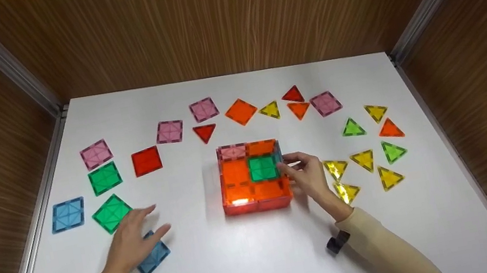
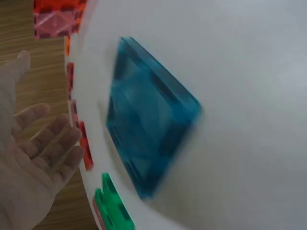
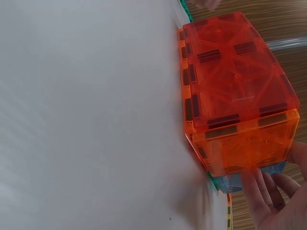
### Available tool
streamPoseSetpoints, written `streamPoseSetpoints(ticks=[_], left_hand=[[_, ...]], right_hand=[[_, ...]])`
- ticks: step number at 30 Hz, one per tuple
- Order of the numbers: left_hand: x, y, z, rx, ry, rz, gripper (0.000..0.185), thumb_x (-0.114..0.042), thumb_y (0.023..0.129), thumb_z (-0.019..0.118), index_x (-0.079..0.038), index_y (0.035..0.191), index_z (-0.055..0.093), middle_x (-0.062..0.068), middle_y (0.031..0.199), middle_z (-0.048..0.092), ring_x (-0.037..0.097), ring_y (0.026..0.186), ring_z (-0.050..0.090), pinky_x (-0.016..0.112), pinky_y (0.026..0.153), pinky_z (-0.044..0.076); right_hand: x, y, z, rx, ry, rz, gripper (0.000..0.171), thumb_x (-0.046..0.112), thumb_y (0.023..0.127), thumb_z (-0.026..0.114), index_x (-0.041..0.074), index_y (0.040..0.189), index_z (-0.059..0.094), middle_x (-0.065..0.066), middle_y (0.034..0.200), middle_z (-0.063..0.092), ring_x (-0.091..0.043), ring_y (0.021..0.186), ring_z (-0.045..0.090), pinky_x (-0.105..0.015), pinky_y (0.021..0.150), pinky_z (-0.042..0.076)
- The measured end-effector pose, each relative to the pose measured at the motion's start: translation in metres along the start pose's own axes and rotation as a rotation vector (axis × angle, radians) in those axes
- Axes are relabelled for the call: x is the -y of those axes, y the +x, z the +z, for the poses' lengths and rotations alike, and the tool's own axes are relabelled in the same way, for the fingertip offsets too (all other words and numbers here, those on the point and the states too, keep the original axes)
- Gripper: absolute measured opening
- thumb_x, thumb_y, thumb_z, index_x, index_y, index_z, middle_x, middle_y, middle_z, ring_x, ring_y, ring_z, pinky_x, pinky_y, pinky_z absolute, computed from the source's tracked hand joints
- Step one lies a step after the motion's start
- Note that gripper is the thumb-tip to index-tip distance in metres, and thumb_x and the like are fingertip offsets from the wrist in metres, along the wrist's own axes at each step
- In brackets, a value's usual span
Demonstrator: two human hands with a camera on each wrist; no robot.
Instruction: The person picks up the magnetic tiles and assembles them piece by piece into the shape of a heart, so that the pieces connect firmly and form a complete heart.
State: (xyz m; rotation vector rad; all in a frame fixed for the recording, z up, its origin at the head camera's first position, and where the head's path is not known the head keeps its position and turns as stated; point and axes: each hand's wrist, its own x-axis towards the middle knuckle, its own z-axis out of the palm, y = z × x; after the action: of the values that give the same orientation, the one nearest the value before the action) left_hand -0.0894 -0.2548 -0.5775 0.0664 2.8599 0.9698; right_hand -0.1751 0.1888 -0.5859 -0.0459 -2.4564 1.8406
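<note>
A low open-topped box of see-through magnetic tiles stands mid-table, its floor orange tiles [image 1: 235, 171] with one green tile [image 1: 263, 169]. Its front wall is red tiles [image 3: 235, 76], and an orange tile [image 3: 254, 143] forms the nearer part of the right side. Beyond that, my right hand [image 1: 307, 174] pinches a blue tile [image 3: 232, 182] on the same side, thumb at the top edge and fingers outside. My left hand [image 1: 130, 242], fingers spread and holding nothing, hovers over a loose blue square tile [image 1: 155, 257]. A green square tile [image 1: 112, 213] lies partly beneath its fingertips.
Loose square tiles lie to the left, including a red one [image 1: 146, 161] and another blue one [image 1: 67, 215]. Pink squares and several triangles run along the back. Yellow triangles [image 1: 363, 161] and green ones lie right, close to my right forearm. Wood-grain panels [image 1: 214, 22] enclose the white table.
</note>
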Motion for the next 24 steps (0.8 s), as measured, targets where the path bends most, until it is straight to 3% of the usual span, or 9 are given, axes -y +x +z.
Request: streamPoseSetpoints(ticks=[5, 10, 14, 17, 20, 24], left_hand=[[0.031, -0.037, -0.004, 0.012, 0.108, -0.027, 0.089, -0.066, 0.085, 0.078, -0.009, 0.15, 0.058, 0.018, 0.142, 0.059, 0.04, 0.13, 0.055, 0.067, 0.107, 0.048], [0.044, -0.054, 0.002, -0.029, 0.161, -0.02, 0.098, -0.073, 0.075, 0.082, -0.009, 0.146, 0.061, 0.016, 0.136, 0.061, 0.035, 0.12, 0.056, 0.061, 0.102, 0.05], [0.045, -0.057, 0.006, -0.037, 0.189, 0.0, 0.1, -0.072, 0.071, 0.086, -0.008, 0.145, 0.063, 0.014, 0.132, 0.062, 0.032, 0.116, 0.055, 0.058, 0.098, 0.051], [0.043, -0.054, 0.008, -0.026, 0.186, 0.012, 0.093, -0.063, 0.074, 0.089, -0.006, 0.143, 0.064, 0.014, 0.129, 0.063, 0.03, 0.114, 0.055, 0.057, 0.096, 0.053], [0.039, -0.049, 0.008, -0.014, 0.155, 0.007, 0.085, -0.052, 0.076, 0.091, -0.004, 0.141, 0.065, 0.014, 0.127, 0.063, 0.029, 0.113, 0.055, 0.056, 0.097, 0.055], [0.032, -0.04, 0.009, 0.023, 0.13, -0.011, 0.083, -0.048, 0.077, 0.091, -0.003, 0.141, 0.066, 0.014, 0.129, 0.062, 0.029, 0.113, 0.055, 0.056, 0.099, 0.056]], right_hand=[[-0.002, 0.0, -0.002, 0.018, 0.025, 0.017, 0.027, 0.015, 0.092, 0.082, -0.001, 0.115, 0.079, -0.016, 0.103, 0.078, -0.009, 0.072, 0.07, -0.027, 0.061, 0.063], [0.0, 0.002, -0.005, 0.011, 0.04, 0.032, 0.029, 0.014, 0.093, 0.082, -0.002, 0.117, 0.077, -0.015, 0.103, 0.077, -0.017, 0.077, 0.071, -0.028, 0.063, 0.064], [0.0, 0.002, -0.006, 0.021, 0.043, 0.057, 0.031, 0.015, 0.093, 0.082, -0.002, 0.118, 0.077, -0.014, 0.104, 0.076, -0.018, 0.078, 0.071, -0.036, 0.066, 0.066], [0.0, 0.002, -0.005, 0.034, 0.037, 0.064, 0.029, 0.016, 0.094, 0.081, 0.001, 0.118, 0.078, -0.014, 0.105, 0.076, -0.015, 0.077, 0.07, -0.038, 0.067, 0.066], [0.0, 0.001, -0.004, 0.042, 0.038, 0.065, 0.028, 0.017, 0.094, 0.081, 0.002, 0.118, 0.078, -0.014, 0.107, 0.076, -0.013, 0.077, 0.069, -0.034, 0.067, 0.065], [-0.001, 0.0, -0.003, 0.048, 0.047, 0.072, 0.03, 0.017, 0.094, 0.081, 0.001, 0.119, 0.077, -0.015, 0.108, 0.076, -0.013, 0.079, 0.069, -0.027, 0.066, 0.063]])
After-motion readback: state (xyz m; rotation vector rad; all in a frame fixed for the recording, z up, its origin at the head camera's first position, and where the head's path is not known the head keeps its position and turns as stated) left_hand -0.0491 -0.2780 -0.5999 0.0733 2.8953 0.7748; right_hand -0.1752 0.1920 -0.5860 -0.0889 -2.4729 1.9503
